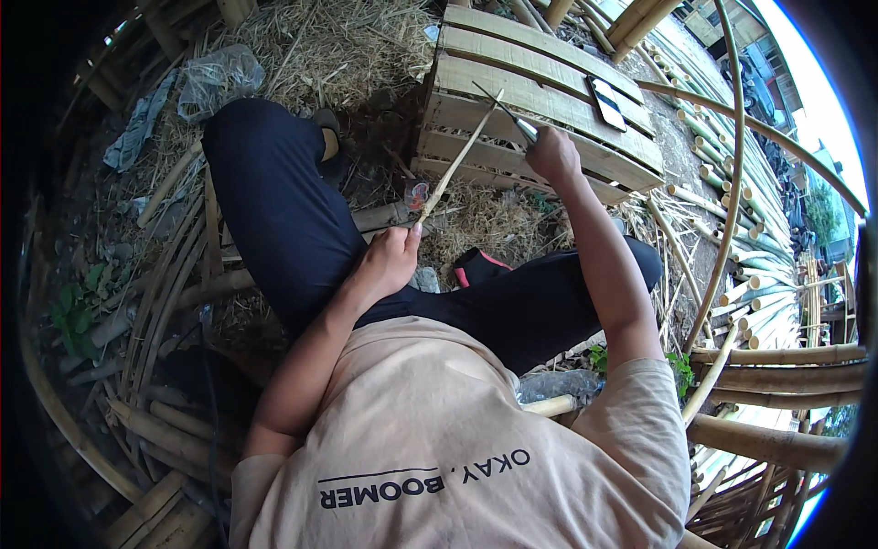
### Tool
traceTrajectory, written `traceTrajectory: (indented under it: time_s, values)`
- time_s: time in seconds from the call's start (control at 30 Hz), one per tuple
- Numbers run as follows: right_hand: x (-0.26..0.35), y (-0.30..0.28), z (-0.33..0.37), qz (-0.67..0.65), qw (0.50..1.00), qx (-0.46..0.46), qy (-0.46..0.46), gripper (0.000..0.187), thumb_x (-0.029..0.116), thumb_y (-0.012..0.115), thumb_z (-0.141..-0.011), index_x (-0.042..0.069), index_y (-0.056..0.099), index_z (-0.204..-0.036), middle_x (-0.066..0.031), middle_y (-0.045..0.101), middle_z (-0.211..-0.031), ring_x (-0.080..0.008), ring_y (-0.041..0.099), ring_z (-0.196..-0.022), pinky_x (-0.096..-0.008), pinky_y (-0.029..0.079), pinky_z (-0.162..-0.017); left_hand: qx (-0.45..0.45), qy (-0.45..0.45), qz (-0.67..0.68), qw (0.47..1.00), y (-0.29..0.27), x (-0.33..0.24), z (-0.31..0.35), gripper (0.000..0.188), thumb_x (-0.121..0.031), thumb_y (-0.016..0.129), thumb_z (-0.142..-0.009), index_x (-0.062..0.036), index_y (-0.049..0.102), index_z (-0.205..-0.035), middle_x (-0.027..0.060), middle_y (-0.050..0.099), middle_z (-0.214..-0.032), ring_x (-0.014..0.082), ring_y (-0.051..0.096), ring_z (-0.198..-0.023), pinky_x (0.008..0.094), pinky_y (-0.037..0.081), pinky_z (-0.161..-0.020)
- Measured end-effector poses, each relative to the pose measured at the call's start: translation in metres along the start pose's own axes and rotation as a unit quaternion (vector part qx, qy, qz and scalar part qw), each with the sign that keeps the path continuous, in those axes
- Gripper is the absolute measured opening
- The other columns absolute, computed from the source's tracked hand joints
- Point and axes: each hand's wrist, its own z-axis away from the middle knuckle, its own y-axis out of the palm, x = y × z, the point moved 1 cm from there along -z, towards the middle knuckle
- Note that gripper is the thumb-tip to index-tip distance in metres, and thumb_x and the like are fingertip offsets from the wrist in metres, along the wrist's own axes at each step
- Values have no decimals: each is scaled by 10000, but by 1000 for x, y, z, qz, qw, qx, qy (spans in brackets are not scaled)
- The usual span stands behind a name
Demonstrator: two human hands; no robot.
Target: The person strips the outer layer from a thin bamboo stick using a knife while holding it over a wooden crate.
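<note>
My left hand is closed round the lower end of a thin, pale bamboo stick, which slants up and to the right from my fist. In my closed right hand is a knife, its narrow blade pointing up and left. Near the stick's upper tip the blade crosses it in the picture; whether the two touch I cannot tell. Both the stick's tip and the blade appear over the front edge of a slatted wooden crate. My right fingers hide the knife's handle.
A dark phone lies on the crate's right side. Straw covers the ground beyond my left knee, beside a clear plastic bag. Bamboo poles are stacked at right, with bent canes arching nearby. A black and pink item lies between my legs.
</note>
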Motion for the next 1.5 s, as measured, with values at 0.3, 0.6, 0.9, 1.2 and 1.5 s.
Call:
traceTrajectory:
  time_s: [0.3, 0.6, 0.9, 1.2, 1.5]
  values:
    - [-4, -1, -9, 9, 1000, 27, -4, 221, 110, 592, -790, 64, 722, -962, -243, 710, -923, -413, 700, -881, -481, 567, -816, 1, 7, -11, 1000, -2, -5, -1, 539, -332, 408, -1061, 58, 612, -750, 312, 625, -743, 502, 631, -792, 546, 493, -696]
    - [-5, -4, -14, 0, 999, 26, 39, 246, 107, 608, -768, 104, 727, -983, -231, 713, -911, -414, 700, -883, -484, 568, -829, 1, 6, -10, 1000, -1, -2, -3, 546, -340, 403, -1062, 65, 607, -759, 314, 626, -744, 500, 632, -800, 551, 492, -712]
    - [-9, -7, -13, 28, 998, 40, 25, 262, 115, 614, -774, 44, 721, -1002, -260, 703, -977, -399, 698, -930, -478, 567, -847, -3, 2, -10, 1000, -2, -5, -1, 544, -340, 412, -1059, 65, 605, -753, 316, 625, -744, 501, 631, -797, 549, 492, -709]
    - [-7, -9, -10, 22, 998, 49, 28, 228, 131, 619, -792, 42, 718, -977, -252, 709, -962, -407, 694, -935, -470, 567, -852, -45, 19, -22, 999, 2, -5, 4, 517, -341, 418, -1055, 52, 619, -786, 313, 632, -764, 495, 634, -811, 555, 497, -714]
    - [-7, -8, -13, 22, 999, 19, 13, 193, 96, 627, -786, 58, 713, -954, -246, 710, -932, -405, 699, -919, -476, 569, -818, -39, 6, -43, 998, 5, 1, 2, 492, -336, 426, -1052, 42, 624, -807, 304, 642, -787, 493, 636, -817, 562, 499, -726]
